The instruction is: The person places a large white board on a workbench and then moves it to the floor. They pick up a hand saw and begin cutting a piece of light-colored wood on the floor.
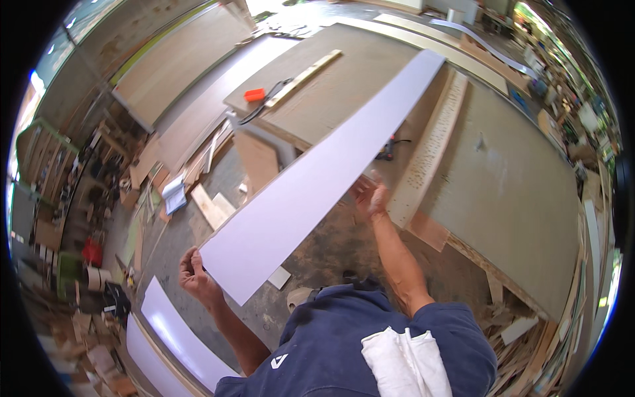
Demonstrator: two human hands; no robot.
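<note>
A long, narrow white panel stretches diagonally from my lower left toward the far right. My left hand is closed on its near left corner, thumb and fingers pinching the edge. At the panel's right edge, about midway along, is my right hand, palm turned up. Its fingers reach partly under the panel, which hides their tips. The panel's far end lies over the wooden workbench. Beside it on the bench is a pale board strip speckled with dark holes. A dark tool is partly covered by the panel.
An orange tray, a dark cable and a wood batten rest on the far bench top. Offcuts and a paper pad lie on the left floor. More glossy white panels are at lower left. Scrap wood lines the right side.
</note>
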